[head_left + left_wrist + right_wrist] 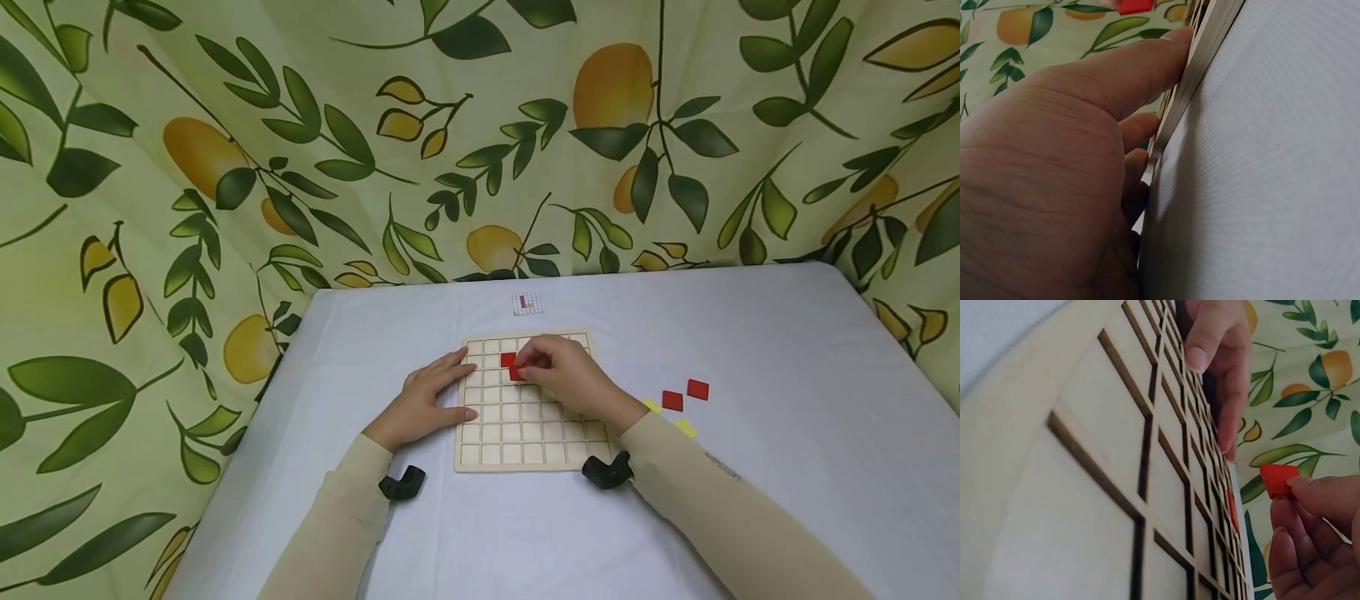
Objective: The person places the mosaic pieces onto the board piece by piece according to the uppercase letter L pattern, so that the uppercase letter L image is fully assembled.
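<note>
just above board (525,433), pinched red tile (1277,479)

I see the board (525,433) in the middle of the surface (787,350). One tile (508,359) lies in the board, in its far part. My left hand (427,400) rests on the left edge of the board. My right hand (566,375) is above the board and pinches a second tile (1277,479). Right of the board lie loose tiles (672,401) on the surface. Behind the board lies a small card (527,303). A curtain (480,125) hangs behind the surface.
</note>
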Demonstrator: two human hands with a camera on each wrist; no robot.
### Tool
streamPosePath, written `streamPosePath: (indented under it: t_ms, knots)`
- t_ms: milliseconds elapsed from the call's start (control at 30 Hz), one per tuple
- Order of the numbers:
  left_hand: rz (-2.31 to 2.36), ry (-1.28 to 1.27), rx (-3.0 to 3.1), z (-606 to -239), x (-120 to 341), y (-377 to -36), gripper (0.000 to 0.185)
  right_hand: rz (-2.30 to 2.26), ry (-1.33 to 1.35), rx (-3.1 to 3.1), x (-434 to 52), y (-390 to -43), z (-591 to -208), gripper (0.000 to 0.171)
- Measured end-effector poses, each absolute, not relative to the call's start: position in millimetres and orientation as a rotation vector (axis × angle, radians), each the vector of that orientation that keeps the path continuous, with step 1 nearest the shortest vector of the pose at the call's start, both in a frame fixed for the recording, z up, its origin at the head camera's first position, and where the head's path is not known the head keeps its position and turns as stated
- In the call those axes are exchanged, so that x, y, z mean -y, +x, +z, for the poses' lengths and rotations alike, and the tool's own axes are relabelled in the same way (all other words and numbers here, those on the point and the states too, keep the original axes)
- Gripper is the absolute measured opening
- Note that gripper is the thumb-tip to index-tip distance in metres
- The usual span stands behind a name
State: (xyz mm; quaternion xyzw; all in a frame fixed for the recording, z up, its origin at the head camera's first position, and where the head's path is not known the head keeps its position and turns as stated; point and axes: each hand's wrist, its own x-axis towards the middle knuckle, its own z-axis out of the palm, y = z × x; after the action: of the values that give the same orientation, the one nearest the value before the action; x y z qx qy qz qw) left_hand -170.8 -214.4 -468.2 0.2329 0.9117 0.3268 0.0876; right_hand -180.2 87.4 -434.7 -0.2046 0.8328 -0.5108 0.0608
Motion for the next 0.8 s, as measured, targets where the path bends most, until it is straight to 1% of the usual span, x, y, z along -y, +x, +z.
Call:
streamPosePath:
  t_ms: [400, 800]
  knots:
    - [0.977, 0.695, -2.708, -468, 214, -173, 0.081, -1.377, -0.562, -2.565, -74, -191, -447, 0.004]
    - [0.99, 0.706, -2.71, -467, 216, -172, 0.081, -1.25, -0.582, -2.579, -69, -196, -447, 0.01]
